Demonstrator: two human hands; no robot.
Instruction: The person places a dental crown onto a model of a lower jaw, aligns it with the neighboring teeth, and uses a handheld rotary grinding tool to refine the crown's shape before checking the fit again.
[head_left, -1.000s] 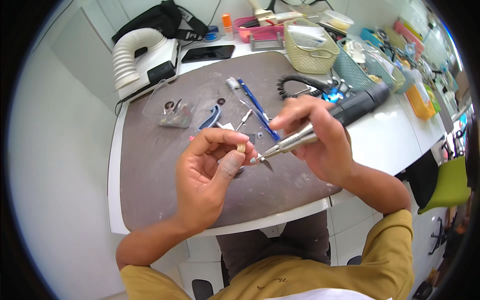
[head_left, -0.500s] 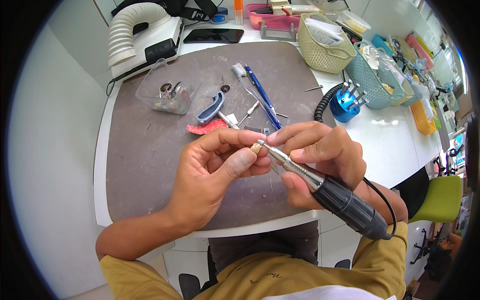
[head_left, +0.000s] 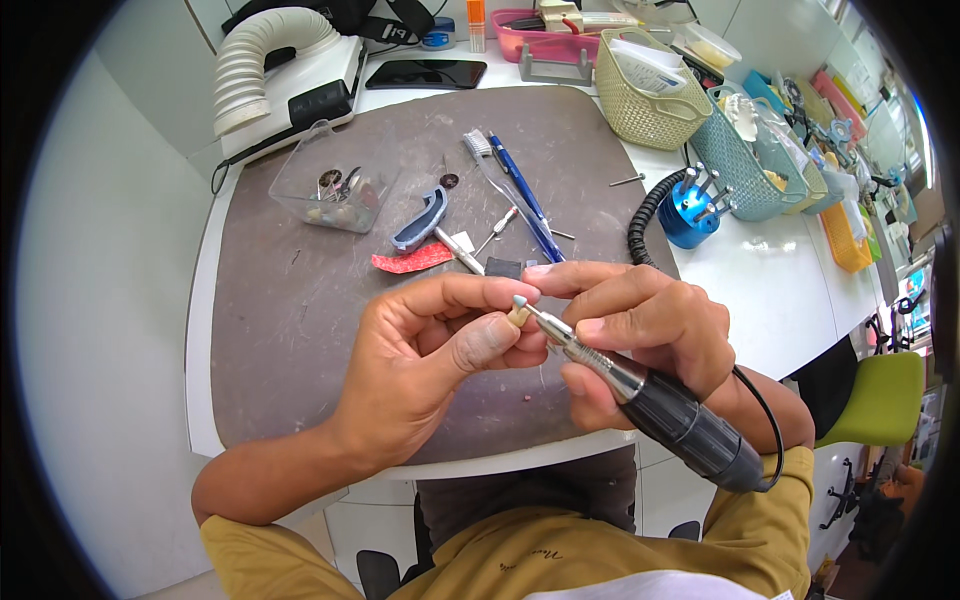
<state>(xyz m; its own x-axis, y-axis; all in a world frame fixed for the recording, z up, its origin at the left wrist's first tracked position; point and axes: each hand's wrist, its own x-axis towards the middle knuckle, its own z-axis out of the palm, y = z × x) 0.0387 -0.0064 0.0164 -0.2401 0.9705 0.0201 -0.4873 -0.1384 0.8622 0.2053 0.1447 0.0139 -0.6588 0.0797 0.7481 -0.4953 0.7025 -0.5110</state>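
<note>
Between the thumb and fingers of my left hand (head_left: 420, 360) is a small yellowish dental crown (head_left: 518, 316). My right hand (head_left: 662, 322) grips a rotary handpiece (head_left: 688, 425), black at the back with a silver front, its cord trailing from the rear. At the handpiece's end, a small pale blue-grey polishing tip (head_left: 519, 301) is at the crown; fingers partly hide where they meet. The index fingertips of both hands come together just above the tip.
Beyond my hands lie a toothbrush (head_left: 490, 165), a blue pen (head_left: 522, 190), a blue-grey curved piece (head_left: 420, 221) and a red strip (head_left: 412, 260). A clear box (head_left: 340, 205) stands left, a blue bur holder (head_left: 690, 215) right, woven baskets (head_left: 650, 105) behind.
Both hands, with the crown and handpiece, have shifted slightly nearer to me. The tip now shows higher against the crown. Things on the mat stay in place.
</note>
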